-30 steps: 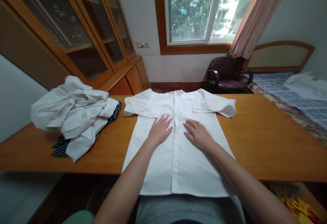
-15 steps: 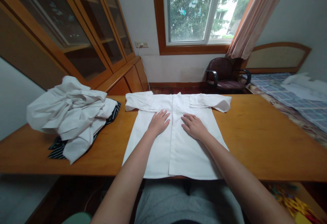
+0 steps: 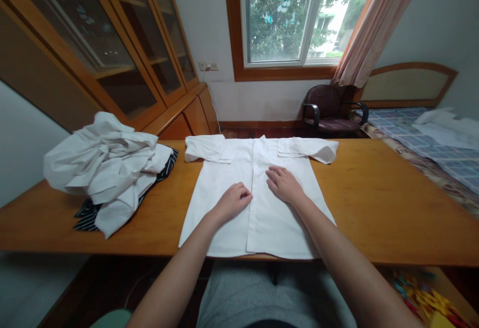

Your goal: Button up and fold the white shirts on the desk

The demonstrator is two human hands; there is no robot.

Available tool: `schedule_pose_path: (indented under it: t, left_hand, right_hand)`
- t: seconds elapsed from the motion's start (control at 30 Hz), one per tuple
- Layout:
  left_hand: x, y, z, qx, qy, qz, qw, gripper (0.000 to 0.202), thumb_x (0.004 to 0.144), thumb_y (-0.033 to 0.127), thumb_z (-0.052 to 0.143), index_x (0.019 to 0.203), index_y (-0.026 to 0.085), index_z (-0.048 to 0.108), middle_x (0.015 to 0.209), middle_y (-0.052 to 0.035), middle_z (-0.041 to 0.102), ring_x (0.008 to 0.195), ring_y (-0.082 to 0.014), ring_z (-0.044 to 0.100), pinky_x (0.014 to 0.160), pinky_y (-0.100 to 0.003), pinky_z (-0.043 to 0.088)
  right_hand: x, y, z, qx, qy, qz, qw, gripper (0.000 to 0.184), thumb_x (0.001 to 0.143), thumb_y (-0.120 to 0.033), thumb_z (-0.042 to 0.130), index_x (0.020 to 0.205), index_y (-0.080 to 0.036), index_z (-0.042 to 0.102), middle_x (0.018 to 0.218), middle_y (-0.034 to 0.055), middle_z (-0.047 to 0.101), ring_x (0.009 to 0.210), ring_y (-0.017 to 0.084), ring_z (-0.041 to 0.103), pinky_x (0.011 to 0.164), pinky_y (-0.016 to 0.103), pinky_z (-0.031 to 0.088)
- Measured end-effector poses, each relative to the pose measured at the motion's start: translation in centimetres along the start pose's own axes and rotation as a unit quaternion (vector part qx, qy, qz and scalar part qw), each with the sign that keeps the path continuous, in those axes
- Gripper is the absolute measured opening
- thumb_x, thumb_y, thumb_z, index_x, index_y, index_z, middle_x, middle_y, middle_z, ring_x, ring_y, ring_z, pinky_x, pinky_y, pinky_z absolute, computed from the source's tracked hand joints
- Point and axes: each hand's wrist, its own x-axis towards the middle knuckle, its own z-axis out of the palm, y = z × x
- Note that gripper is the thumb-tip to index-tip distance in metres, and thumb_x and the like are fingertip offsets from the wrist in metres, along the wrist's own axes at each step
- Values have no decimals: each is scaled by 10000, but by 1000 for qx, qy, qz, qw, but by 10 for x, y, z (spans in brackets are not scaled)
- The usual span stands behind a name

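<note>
A white button-front shirt (image 3: pixel 228 228) lies flat on the wooden table, collar end away from me and both sleeves spread out to the sides. My left hand (image 3: pixel 235 199) rests on its left front panel, fingers curled and pressed together, tips at the edge of the button placket (image 3: pixel 252 206). Whether cloth is pinched between those fingertips is hidden. On the right panel my right hand (image 3: pixel 284 183) lies palm down, fingers stretched out, holding nothing.
On the left of the table (image 3: pixel 374 193) sits a heap of crumpled white cloth (image 3: pixel 112 163), with black striped fabric (image 3: pixel 88 213) under it. Beyond the table stand a glass-door cabinet (image 3: pixel 164 98), a dark chair (image 3: pixel 325 108) and a bed (image 3: pixel 430 138).
My left hand has moved back toward me and slightly right, its spread fingers now curled in at the placket. The right hand has stayed in place. The shirt's near hem has shifted slightly away from me.
</note>
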Motion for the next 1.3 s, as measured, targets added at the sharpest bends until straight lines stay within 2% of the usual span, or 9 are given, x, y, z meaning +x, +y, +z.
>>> schedule_pose_path:
  t: [0.2,0.33,0.43,0.6,0.83,1.07,1.3]
  left_hand:
    - [-24,9,-1,-13,-24,-1,1000,40,802,224,672,793,205,706,853,-19,659,901,-203,574,838,-325,452]
    - [-29,13,-1,-12,-18,-13,1000,11,788,214,689,780,207,691,837,-12,658,897,-207,567,850,-339,437]
    - [-28,14,-1,-23,-21,-23,999,38,797,223,692,762,208,689,828,-14,660,897,-210,568,852,-347,430]
    - [-28,13,0,-43,-20,-27,999,57,809,213,692,754,215,705,816,-11,660,888,-206,568,854,-348,421]
    - [-30,10,4,-43,5,-18,999,99,837,213,684,738,211,695,798,-12,655,862,-201,567,851,-358,414]
    - [-30,5,8,-39,12,-5,999,81,845,207,693,765,212,706,814,-13,653,877,-197,567,845,-345,417]
    - [-30,4,8,-64,12,-2,998,89,849,180,672,769,206,702,829,-15,653,889,-194,573,845,-337,422]
  right_hand:
    - [-4,-7,-6,-1,21,-18,1000,251,969,-235,523,1145,-196,698,1202,101,677,1103,251,562,986,386,424]
    - [-20,-32,-13,28,19,-33,999,176,950,-213,560,945,-211,737,975,84,699,964,230,566,857,348,430]
    - [-33,-54,-16,101,-17,-52,993,143,933,-232,602,883,-211,735,846,51,665,863,193,572,795,315,430]
    - [-44,-65,-14,229,-78,-49,969,37,859,-215,703,883,-203,728,835,16,646,795,148,603,746,259,455]
    - [-39,-74,-18,223,-94,-28,970,37,835,-207,745,870,-201,734,849,19,660,763,147,625,725,257,474]
    - [-44,-83,-17,234,-73,9,969,39,850,-220,739,824,-194,726,814,22,652,744,149,628,700,251,475]
    - [-53,-81,-6,226,-25,-4,974,35,850,-194,737,828,-196,710,831,19,653,761,152,618,731,266,466]
